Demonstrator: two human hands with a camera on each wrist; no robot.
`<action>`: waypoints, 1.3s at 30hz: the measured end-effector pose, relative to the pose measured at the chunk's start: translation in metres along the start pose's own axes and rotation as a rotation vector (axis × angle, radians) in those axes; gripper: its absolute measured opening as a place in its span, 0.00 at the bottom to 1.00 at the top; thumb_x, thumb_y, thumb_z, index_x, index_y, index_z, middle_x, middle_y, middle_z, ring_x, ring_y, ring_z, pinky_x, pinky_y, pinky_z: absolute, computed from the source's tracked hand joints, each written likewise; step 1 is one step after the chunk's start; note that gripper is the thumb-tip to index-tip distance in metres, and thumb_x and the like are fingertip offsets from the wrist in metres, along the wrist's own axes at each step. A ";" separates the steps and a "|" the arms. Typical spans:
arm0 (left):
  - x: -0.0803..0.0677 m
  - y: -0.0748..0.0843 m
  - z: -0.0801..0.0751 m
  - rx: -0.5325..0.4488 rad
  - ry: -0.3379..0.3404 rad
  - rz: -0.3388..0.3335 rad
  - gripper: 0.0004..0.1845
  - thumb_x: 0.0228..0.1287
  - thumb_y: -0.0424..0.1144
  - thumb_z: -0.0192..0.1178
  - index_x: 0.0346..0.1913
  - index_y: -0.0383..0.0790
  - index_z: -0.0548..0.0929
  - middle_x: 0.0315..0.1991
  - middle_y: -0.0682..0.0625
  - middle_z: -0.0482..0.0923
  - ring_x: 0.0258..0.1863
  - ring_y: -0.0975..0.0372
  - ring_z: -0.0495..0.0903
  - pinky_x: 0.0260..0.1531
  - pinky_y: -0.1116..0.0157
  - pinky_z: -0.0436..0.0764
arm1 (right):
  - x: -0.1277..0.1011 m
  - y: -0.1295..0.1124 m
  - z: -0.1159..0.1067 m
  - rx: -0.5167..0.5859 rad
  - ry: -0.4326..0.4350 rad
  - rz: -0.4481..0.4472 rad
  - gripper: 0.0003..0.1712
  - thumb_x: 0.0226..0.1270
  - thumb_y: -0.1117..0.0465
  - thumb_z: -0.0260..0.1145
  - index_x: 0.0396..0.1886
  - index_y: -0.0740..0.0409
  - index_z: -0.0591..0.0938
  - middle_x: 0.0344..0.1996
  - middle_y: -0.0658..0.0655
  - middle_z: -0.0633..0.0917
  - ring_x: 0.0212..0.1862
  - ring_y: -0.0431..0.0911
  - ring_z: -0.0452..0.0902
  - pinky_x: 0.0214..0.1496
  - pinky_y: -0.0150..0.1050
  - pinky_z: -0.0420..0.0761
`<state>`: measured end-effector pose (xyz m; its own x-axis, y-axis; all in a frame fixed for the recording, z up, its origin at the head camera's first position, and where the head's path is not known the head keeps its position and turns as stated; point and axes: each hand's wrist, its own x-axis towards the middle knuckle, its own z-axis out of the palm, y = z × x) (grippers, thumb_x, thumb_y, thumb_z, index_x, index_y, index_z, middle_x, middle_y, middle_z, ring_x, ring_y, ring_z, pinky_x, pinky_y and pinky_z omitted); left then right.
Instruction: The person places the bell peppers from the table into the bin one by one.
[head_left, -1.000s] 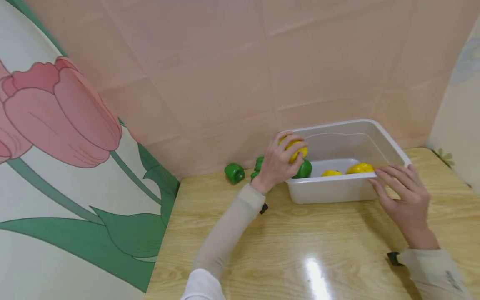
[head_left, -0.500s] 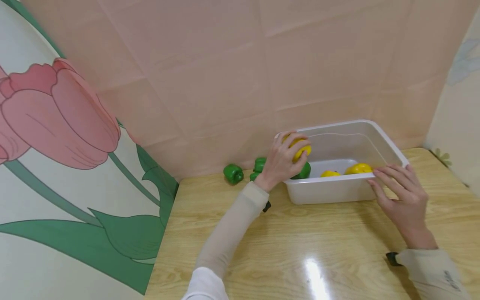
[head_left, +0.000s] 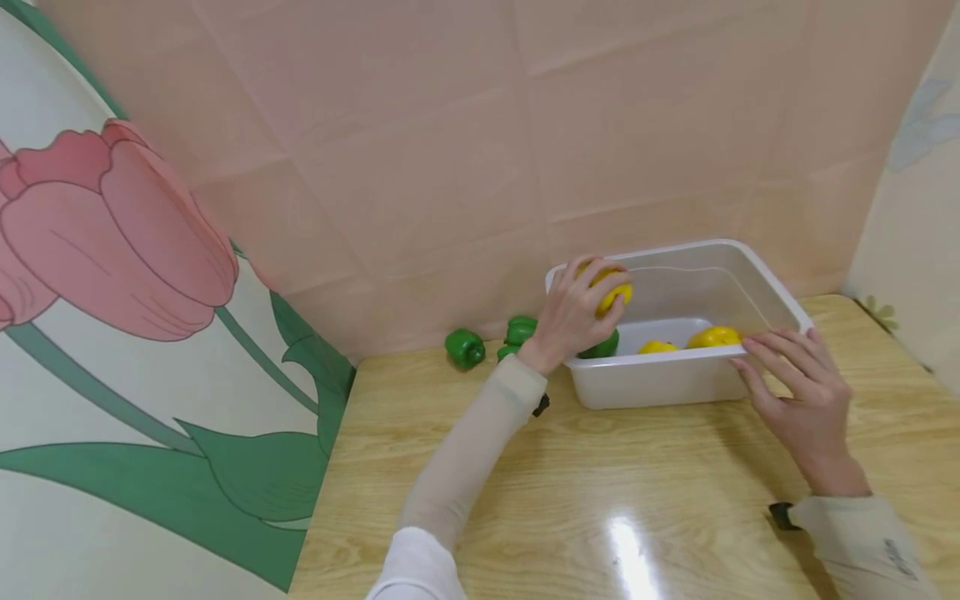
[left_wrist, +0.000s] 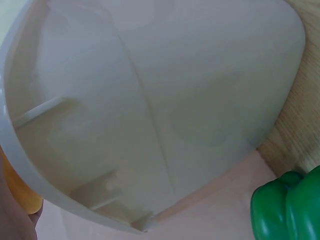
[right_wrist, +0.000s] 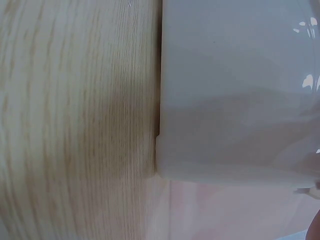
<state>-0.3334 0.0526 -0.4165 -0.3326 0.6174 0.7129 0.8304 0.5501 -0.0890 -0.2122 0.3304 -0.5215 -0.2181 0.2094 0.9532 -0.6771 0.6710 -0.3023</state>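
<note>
My left hand [head_left: 570, 317] grips a yellow bell pepper [head_left: 618, 293] above the left end of a white plastic bin [head_left: 652, 383]. In the left wrist view, part of that yellow pepper [left_wrist: 20, 192] shows beside the bin's rim [left_wrist: 30, 175]. The right hand [head_left: 806, 400] holds the bin's near right rim, thumb outside and fingers over the edge. Inside the bin lie a green bell pepper [head_left: 602, 345], partly hidden by the left hand, and two yellow peppers, one toward the middle [head_left: 658, 347] and one at the right [head_left: 714, 336].
Left of the bin, a green bell pepper [head_left: 465, 348] lies on the wooden table [head_left: 600, 483]. More green peppers [head_left: 521, 330] sit closer to the bin, partly behind the left wrist. A pink cloth-like backdrop [head_left: 420, 167] rises behind the table.
My left hand has moved slightly right with the yellow bell pepper, further over the bin. The right hand keeps its hold on the rim.
</note>
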 end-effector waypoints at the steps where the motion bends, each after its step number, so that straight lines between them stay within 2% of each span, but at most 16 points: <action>1: 0.002 0.000 -0.001 -0.002 -0.004 -0.001 0.16 0.75 0.43 0.58 0.59 0.50 0.89 0.62 0.55 0.84 0.67 0.55 0.75 0.53 0.62 0.79 | 0.000 0.000 0.000 0.000 0.000 0.000 0.18 0.64 0.51 0.81 0.39 0.63 0.95 0.40 0.65 0.93 0.51 0.59 0.88 0.73 0.59 0.76; 4: 0.008 -0.002 -0.003 -0.019 -0.020 -0.004 0.16 0.75 0.43 0.59 0.58 0.50 0.90 0.62 0.55 0.84 0.66 0.54 0.76 0.50 0.63 0.80 | 0.001 0.000 0.001 0.000 0.004 0.000 0.18 0.64 0.51 0.81 0.39 0.63 0.95 0.40 0.65 0.93 0.51 0.59 0.88 0.73 0.58 0.76; 7: 0.015 -0.003 -0.006 -0.040 -0.061 -0.011 0.16 0.75 0.43 0.59 0.58 0.51 0.89 0.63 0.55 0.83 0.67 0.54 0.75 0.52 0.62 0.81 | 0.002 0.001 0.002 -0.001 0.008 -0.002 0.18 0.64 0.51 0.82 0.39 0.63 0.95 0.39 0.65 0.93 0.51 0.59 0.88 0.73 0.58 0.76; 9: 0.019 -0.003 -0.009 -0.056 -0.109 -0.017 0.16 0.76 0.44 0.58 0.59 0.52 0.89 0.64 0.55 0.83 0.68 0.54 0.75 0.57 0.61 0.80 | 0.002 0.001 0.002 -0.002 0.014 -0.003 0.18 0.64 0.51 0.82 0.39 0.63 0.95 0.39 0.65 0.93 0.51 0.59 0.88 0.72 0.58 0.77; 13: 0.028 -0.003 -0.013 -0.095 -0.251 -0.044 0.16 0.79 0.46 0.56 0.61 0.53 0.88 0.66 0.55 0.82 0.69 0.54 0.74 0.66 0.59 0.76 | 0.003 0.002 0.001 -0.005 0.010 0.000 0.18 0.64 0.51 0.81 0.39 0.63 0.95 0.39 0.66 0.93 0.51 0.60 0.88 0.73 0.58 0.76; 16: 0.034 -0.004 -0.015 -0.121 -0.341 -0.063 0.16 0.79 0.46 0.55 0.61 0.54 0.87 0.65 0.57 0.82 0.68 0.56 0.75 0.66 0.61 0.75 | 0.003 0.001 0.001 -0.009 0.006 0.001 0.19 0.64 0.50 0.81 0.39 0.63 0.95 0.39 0.66 0.93 0.51 0.60 0.88 0.73 0.58 0.76; 19: 0.038 -0.007 -0.015 -0.130 -0.390 -0.054 0.16 0.79 0.45 0.56 0.62 0.54 0.86 0.64 0.58 0.82 0.65 0.59 0.76 0.67 0.65 0.72 | 0.002 0.001 0.000 -0.013 0.004 0.003 0.19 0.64 0.50 0.81 0.39 0.63 0.95 0.39 0.66 0.93 0.50 0.61 0.88 0.73 0.58 0.76; 25: 0.048 -0.008 -0.012 -0.137 -0.446 -0.030 0.15 0.81 0.45 0.55 0.62 0.53 0.86 0.62 0.58 0.82 0.62 0.64 0.78 0.72 0.71 0.63 | 0.000 0.002 -0.001 -0.020 -0.008 0.011 0.19 0.65 0.50 0.81 0.40 0.63 0.95 0.40 0.65 0.93 0.51 0.62 0.87 0.73 0.57 0.76; 33: 0.061 -0.001 -0.006 -0.119 -0.490 -0.021 0.17 0.82 0.47 0.54 0.65 0.53 0.85 0.65 0.58 0.81 0.63 0.65 0.77 0.72 0.72 0.63 | 0.000 0.000 -0.001 -0.022 -0.002 0.007 0.19 0.65 0.50 0.81 0.39 0.63 0.94 0.40 0.65 0.93 0.51 0.62 0.87 0.73 0.57 0.76; 39: 0.068 0.003 -0.004 -0.094 -0.507 -0.045 0.18 0.81 0.47 0.53 0.66 0.56 0.84 0.67 0.59 0.79 0.66 0.63 0.75 0.70 0.71 0.66 | 0.001 -0.003 0.001 -0.021 -0.003 0.004 0.19 0.65 0.49 0.80 0.39 0.64 0.94 0.40 0.66 0.93 0.50 0.62 0.87 0.73 0.58 0.76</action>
<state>-0.3514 0.0939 -0.3656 -0.5244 0.8021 0.2859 0.8391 0.5438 0.0134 -0.2114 0.3281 -0.5199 -0.2228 0.2096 0.9521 -0.6614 0.6849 -0.3056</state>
